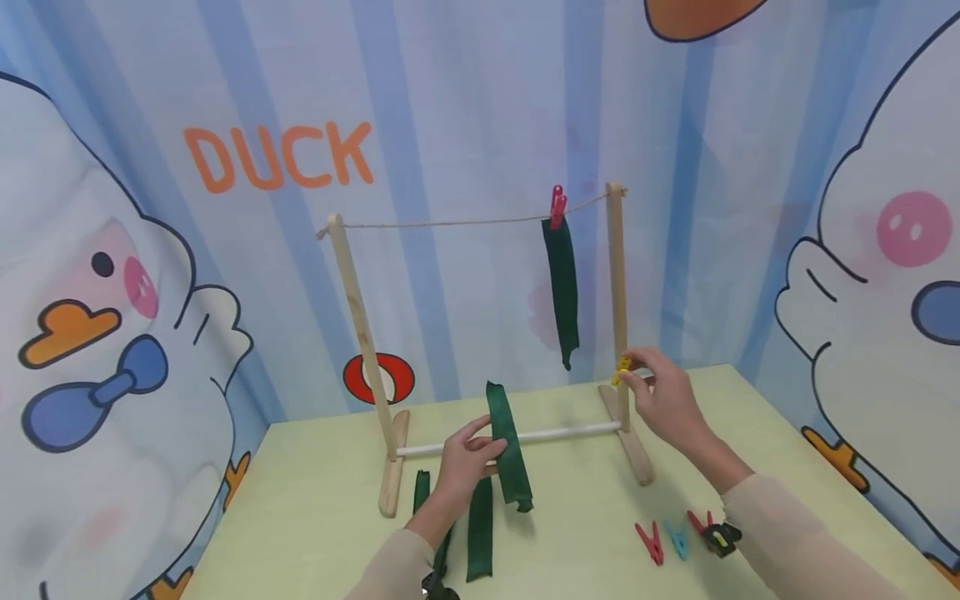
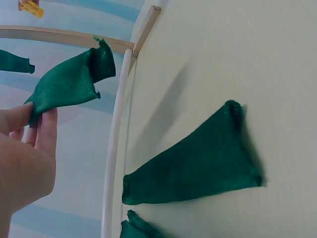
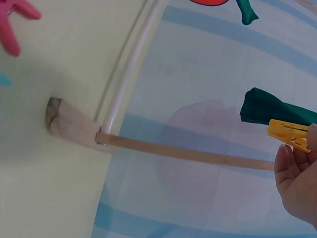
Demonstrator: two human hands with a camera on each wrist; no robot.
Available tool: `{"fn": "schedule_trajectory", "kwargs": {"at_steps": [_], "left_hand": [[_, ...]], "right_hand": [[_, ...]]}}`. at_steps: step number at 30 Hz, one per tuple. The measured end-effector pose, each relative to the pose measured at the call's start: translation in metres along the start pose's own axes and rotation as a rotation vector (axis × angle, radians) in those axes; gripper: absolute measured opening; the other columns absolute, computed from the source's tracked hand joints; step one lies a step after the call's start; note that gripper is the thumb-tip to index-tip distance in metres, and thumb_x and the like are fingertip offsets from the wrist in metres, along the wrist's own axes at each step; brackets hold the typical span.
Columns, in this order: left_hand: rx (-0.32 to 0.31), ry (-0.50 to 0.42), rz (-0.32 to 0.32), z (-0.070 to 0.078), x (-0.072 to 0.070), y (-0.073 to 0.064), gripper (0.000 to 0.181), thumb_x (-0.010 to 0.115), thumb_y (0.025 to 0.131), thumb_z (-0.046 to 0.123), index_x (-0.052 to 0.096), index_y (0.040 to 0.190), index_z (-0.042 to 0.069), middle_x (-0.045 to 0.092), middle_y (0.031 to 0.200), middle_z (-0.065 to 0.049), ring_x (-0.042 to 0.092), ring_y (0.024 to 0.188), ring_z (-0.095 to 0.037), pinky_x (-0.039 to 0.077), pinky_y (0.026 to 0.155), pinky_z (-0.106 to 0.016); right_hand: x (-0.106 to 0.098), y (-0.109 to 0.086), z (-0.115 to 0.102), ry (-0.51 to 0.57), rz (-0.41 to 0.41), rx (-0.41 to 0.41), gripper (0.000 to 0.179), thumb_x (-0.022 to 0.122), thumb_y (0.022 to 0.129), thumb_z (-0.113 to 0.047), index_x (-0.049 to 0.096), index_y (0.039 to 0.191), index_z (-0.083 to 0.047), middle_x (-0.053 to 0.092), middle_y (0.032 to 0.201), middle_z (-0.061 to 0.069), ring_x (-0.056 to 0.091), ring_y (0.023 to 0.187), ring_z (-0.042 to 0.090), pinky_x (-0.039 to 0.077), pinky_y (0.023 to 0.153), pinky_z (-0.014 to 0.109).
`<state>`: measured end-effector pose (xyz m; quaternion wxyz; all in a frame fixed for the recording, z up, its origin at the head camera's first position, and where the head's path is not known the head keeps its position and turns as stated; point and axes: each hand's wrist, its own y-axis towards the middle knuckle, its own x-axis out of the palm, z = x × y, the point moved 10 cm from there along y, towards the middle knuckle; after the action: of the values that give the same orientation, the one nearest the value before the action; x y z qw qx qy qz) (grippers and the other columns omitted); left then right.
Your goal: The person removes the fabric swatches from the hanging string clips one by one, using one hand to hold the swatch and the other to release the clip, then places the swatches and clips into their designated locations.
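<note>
My left hand [image 1: 467, 462] pinches a dark green cloth strip [image 1: 510, 450] between thumb and fingers, above the table and in front of the rack's white bar. In the left wrist view that strip [image 2: 69, 84] bends over at its far end. A yellow clothespin [image 1: 621, 370] is pinched in my right hand [image 1: 663, 398], beside the rack's right post. Its jaws point away from the fingers in the right wrist view. Another green strip [image 1: 561, 287] hangs from the string [image 1: 450, 222], held there by a red clothespin [image 1: 557, 207] near the right post.
More green strips [image 1: 481, 533] lie on the pale yellow table [image 1: 577, 550] under my left arm. At the front right lie a red clothespin [image 1: 650, 543], a blue one [image 1: 677, 540] and another red one [image 1: 701, 523] by my right wrist. Behind the wooden rack [image 1: 360, 333] hangs a duck-print curtain [image 1: 465, 100].
</note>
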<state>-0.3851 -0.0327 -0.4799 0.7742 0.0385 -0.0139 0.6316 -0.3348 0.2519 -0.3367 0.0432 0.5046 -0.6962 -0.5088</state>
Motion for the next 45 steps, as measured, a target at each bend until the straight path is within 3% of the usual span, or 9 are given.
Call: {"fn": "schedule_trajectory", "kwargs": {"at_steps": [2,6,12,17,23,31,38,42,45], "left_hand": [[-0.009,0.009,-0.003,-0.003,-0.001,-0.002,0.059,0.071,0.094,0.010,0.047,0.148,0.002,0.070,0.097,-0.009,0.068,0.079,-0.012,0.060,0.076,-0.035],[-0.025,0.050,-0.022,-0.016,0.001,-0.006,0.059,0.071,0.094,0.010,0.048,0.147,0.002,0.068,0.102,-0.011,0.069,0.084,-0.014,0.060,0.076,-0.037],[-0.043,0.129,-0.046,-0.035,0.010,-0.015,0.055,0.072,0.092,0.008,0.052,0.143,0.000,0.070,0.095,-0.008,0.070,0.079,-0.016,0.059,0.072,-0.036],[-0.064,0.203,-0.057,-0.047,0.015,-0.022,0.052,0.073,0.090,0.003,0.056,0.139,-0.001,0.071,0.097,-0.010,0.071,0.081,-0.020,0.060,0.073,-0.039],[-0.112,0.286,-0.026,-0.058,0.015,-0.025,0.050,0.075,0.088,0.003,0.059,0.135,0.000,0.070,0.097,-0.009,0.071,0.079,-0.020,0.059,0.070,-0.037],[-0.034,0.483,0.036,-0.053,0.008,-0.025,0.040,0.078,0.083,-0.001,0.065,0.121,-0.003,0.070,0.088,-0.007,0.068,0.074,-0.017,0.057,0.061,-0.032],[0.024,0.637,0.007,-0.048,0.007,-0.027,0.035,0.082,0.080,0.002,0.068,0.111,-0.008,0.072,0.092,-0.014,0.070,0.080,-0.022,0.058,0.065,-0.036],[0.000,0.678,0.006,-0.049,0.006,-0.027,0.031,0.082,0.081,0.006,0.071,0.107,-0.007,0.073,0.088,-0.013,0.070,0.065,-0.020,0.058,0.061,-0.034],[0.002,0.704,0.002,-0.048,0.007,-0.025,0.011,0.078,0.085,0.007,0.070,0.083,0.000,0.065,0.068,-0.002,0.063,0.048,-0.015,0.055,0.050,-0.028]], "right_hand": [[-0.003,-0.004,0.001,-0.002,-0.009,-0.004,0.025,0.067,0.091,0.008,0.063,0.116,0.007,0.065,0.102,0.015,0.065,0.094,0.031,0.058,0.069,0.038],[-0.008,-0.014,0.007,-0.031,-0.017,-0.002,0.026,0.068,0.089,0.010,0.063,0.114,0.006,0.064,0.100,0.014,0.065,0.092,0.029,0.058,0.068,0.031],[-0.013,-0.028,0.019,-0.066,-0.030,-0.001,0.027,0.069,0.087,0.011,0.063,0.114,0.007,0.064,0.099,0.015,0.063,0.090,0.029,0.055,0.065,0.026],[-0.019,-0.037,0.026,-0.097,-0.042,0.004,0.028,0.069,0.086,0.012,0.063,0.113,0.008,0.064,0.099,0.015,0.063,0.088,0.030,0.054,0.063,0.026],[-0.023,-0.049,0.036,-0.137,-0.098,0.055,0.028,0.068,0.088,0.011,0.062,0.115,0.010,0.063,0.099,0.016,0.063,0.089,0.031,0.055,0.065,0.031],[-0.026,-0.063,0.052,-0.176,-0.175,0.146,0.038,0.067,0.095,-0.004,0.056,0.127,0.012,0.064,0.099,0.016,0.063,0.088,0.030,0.054,0.066,0.034],[-0.027,-0.068,0.058,-0.180,-0.194,0.188,0.036,0.064,0.098,-0.011,0.056,0.126,0.011,0.064,0.102,0.019,0.064,0.091,0.033,0.055,0.067,0.036],[-0.026,-0.071,0.058,-0.171,-0.193,0.183,0.033,0.064,0.098,-0.010,0.058,0.123,0.010,0.064,0.102,0.018,0.063,0.090,0.032,0.054,0.066,0.032],[-0.026,-0.073,0.058,-0.167,-0.199,0.188,0.031,0.064,0.098,-0.010,0.059,0.121,0.009,0.064,0.100,0.016,0.063,0.088,0.030,0.053,0.065,0.031]]}}
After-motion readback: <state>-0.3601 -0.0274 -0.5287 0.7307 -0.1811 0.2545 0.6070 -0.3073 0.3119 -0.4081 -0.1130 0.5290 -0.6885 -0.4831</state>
